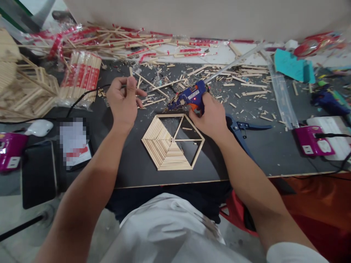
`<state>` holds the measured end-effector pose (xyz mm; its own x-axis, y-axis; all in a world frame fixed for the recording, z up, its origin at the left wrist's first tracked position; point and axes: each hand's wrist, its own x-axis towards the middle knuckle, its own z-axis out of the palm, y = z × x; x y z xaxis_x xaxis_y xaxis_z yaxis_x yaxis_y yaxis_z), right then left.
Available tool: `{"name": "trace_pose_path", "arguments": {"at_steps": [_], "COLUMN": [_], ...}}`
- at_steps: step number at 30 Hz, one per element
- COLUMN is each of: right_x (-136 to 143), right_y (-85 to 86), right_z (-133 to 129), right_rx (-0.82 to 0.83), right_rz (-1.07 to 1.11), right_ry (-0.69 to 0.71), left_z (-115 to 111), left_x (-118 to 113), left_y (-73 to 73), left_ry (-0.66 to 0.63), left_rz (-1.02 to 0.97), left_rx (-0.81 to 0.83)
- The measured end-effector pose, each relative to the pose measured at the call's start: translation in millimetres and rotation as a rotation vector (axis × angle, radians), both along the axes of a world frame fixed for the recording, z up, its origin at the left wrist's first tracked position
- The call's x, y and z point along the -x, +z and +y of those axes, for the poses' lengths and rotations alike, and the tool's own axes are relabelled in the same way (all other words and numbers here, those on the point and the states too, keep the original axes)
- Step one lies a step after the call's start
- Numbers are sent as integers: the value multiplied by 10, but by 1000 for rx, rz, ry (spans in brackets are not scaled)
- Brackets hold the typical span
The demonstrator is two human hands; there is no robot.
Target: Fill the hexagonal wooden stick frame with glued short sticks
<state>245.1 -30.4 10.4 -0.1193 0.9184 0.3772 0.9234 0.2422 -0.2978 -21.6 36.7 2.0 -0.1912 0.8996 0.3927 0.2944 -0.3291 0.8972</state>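
My right hand (210,116) is wrapped round the handle of a blue hot glue gun (189,95) with an orange trigger and a lit red light. A clear glue stick (233,65) runs out of its back, and its nozzle points left. Between the thumb and fingers of my left hand (124,100) is a short wooden stick (131,71), its end poking up. Below both hands a hexagonal frame of wooden sticks (161,153) lies flat on the table. Its left and lower sections are filled with rows of sticks; the upper and right sections show the dark tabletop.
Blue cutters (241,128) lie right of my right hand. Stick offcuts (253,93) litter the back of the dark table (131,171). Wrapped chopsticks (80,78), a slatted wooden structure (30,87) and a phone (38,173) are at left. A purple power socket (312,140) sits at right.
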Motion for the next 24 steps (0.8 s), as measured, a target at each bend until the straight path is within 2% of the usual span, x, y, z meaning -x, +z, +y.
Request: {"name": "trace_pose_path", "arguments": {"at_steps": [3,5,9,13,20,24], "right_x": [27,23,-20,-51,-27,-28], "right_y": [-14,-15,-11,-19,-33,-19], "right_z": [-9,-5,18,30,22,23], "right_rx": [3,17,31,30,-4,11], "right_rz": [15,43,75,101,111,106], "right_ry": [29,32,15,24,47,34], "left_z": [-13,-52,-164,-226,-264,-266], "left_x": [22,30,26,7,-41,-15], "left_y": [-4,36,163,231,268,296], "left_ry": [-42,-121,-319,-448,-442,-348], "left_rz": [48,100,313,382,443,527], "left_rx": [-33,-11,133,229,272,260]}}
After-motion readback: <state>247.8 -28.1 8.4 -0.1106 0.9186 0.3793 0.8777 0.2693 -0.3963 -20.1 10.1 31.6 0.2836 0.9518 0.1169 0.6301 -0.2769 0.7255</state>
